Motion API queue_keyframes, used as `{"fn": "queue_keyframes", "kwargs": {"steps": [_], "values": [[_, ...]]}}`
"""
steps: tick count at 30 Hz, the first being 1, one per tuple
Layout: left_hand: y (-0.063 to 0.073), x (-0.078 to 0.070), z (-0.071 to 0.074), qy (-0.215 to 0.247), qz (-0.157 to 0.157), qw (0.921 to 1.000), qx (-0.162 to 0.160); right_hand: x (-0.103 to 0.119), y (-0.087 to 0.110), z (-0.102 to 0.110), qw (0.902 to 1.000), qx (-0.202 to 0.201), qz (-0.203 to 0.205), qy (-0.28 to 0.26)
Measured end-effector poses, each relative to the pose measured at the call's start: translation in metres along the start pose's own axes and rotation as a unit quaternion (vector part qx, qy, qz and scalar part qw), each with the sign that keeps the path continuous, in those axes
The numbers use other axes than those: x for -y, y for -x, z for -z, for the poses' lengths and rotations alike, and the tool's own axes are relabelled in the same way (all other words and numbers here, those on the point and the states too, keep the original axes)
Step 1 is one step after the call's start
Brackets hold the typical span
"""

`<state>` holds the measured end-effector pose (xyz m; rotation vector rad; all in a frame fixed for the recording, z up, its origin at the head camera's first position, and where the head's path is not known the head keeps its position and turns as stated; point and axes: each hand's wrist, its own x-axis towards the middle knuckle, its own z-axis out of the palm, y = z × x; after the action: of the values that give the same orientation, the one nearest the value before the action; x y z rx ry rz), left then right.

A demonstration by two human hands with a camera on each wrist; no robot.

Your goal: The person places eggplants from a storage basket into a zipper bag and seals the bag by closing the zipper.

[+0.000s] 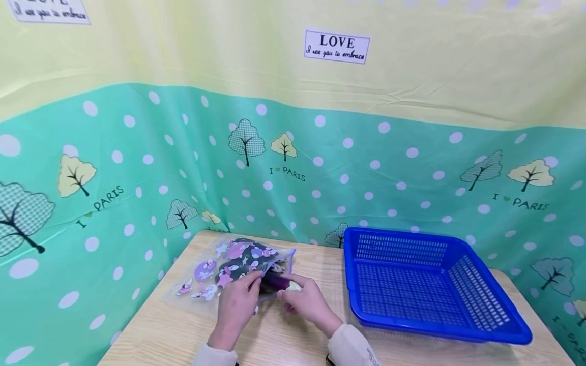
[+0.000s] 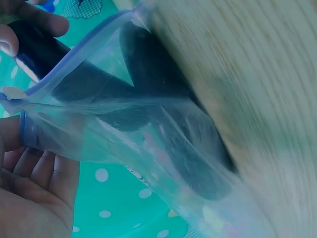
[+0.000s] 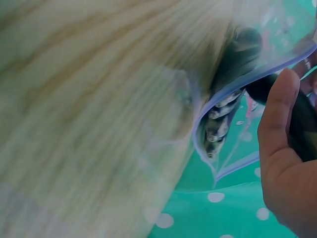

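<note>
A clear zip bag printed with cartoon figures and stars lies on the table, its mouth turned to the right. My left hand holds the near edge of that mouth, the bag's rim between thumb and fingers in the left wrist view. With my right hand I grip a dark purple eggplant by its pale end. The eggplant's other end is inside the bag. Another long dark thing shows through the plastic. Several objects with pale, round ends sit just within the opening in the right wrist view.
To the right stands a blue plastic basket with slotted walls and a grid bottom. The wooden table meets a green and yellow printed curtain behind and at the left.
</note>
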<state>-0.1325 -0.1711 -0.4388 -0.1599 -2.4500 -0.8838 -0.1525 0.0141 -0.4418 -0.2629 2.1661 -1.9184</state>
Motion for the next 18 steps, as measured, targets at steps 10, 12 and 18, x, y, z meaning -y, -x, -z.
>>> {"fn": "queue_keyframes", "kwargs": {"steps": [10,12,18], "values": [[0.001,-0.001,0.0,-0.042,-0.04,0.9981,-0.02,-0.005,-0.006,0.005,0.9992,0.039,0.001,-0.011],[0.0,-0.001,0.0,-0.048,-0.041,0.9978,-0.021,-0.006,-0.008,0.002,0.9991,0.041,-0.001,-0.009],[0.001,-0.002,0.0,-0.053,-0.033,0.998,-0.009,-0.009,-0.018,-0.009,0.9983,0.053,-0.019,0.017]]}}
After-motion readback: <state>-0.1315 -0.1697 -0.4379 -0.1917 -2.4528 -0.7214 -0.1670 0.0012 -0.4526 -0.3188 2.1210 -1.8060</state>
